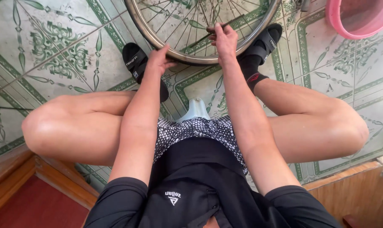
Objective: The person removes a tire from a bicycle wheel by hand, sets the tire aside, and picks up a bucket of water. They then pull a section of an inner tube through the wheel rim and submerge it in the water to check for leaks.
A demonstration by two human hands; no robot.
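Head view, looking straight down over a seated person. A bare bicycle wheel (204,29), metal rim and thin spokes, no tyre visible, stands on the floor (64,55) between the person's feet; only its lower arc is in frame, the rest cut off at the top edge.

Left hand (159,59): resting on the outer edge of the rim at its lower left, fingers curled over the metal. Grip clenched on the rim, thumb side toward the body.

Right hand (223,38): higher, reaching in past the rim among the spokes. Fingertips pinched together on a spoke or a small part at a spoke (too small to tell which). Grip clenched; whether a tool is held in it cannot be told.

Both forearms extend forward from black short sleeves, roughly parallel, the wheel just beyond the knees.

Surroundings: floor of white tiles with green ornamental pattern. Black sock and slide sandal on each foot, left foot (136,63) just beside the rim, right foot (263,42) touching or just behind it. Pale blue stool edge (195,109) shows between the thighs. Pink plastic basin (360,17) at upper right, well apart from the wheel. Wooden ledge (347,185) along the lower right.
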